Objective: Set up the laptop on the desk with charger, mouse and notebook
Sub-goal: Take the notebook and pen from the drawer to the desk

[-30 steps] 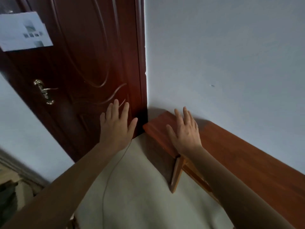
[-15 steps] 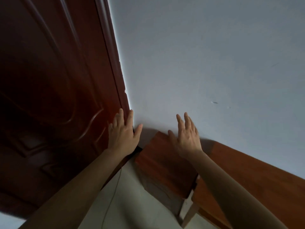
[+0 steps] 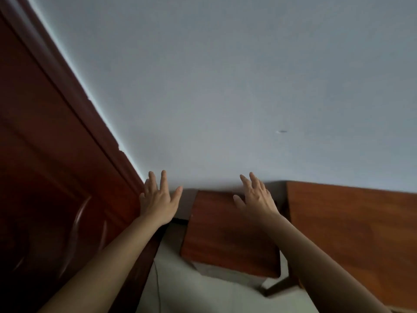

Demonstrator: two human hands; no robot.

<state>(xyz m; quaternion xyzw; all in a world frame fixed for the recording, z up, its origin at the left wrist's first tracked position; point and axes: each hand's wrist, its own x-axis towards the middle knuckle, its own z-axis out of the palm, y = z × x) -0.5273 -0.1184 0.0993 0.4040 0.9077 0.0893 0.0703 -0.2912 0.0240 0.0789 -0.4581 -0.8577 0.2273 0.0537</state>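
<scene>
left grip: bare | right grip: bare | forearms unsleeved

Dim, soft light; wide-angle bending at edges, door in shadow.

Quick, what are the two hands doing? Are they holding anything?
Left hand: open, fingers spread, holding nothing.
Right hand: open, fingers spread, holding nothing.

A plain room in a home: a dark wooden door at left, a bare pale wall, a wooden desk at right.
</scene>
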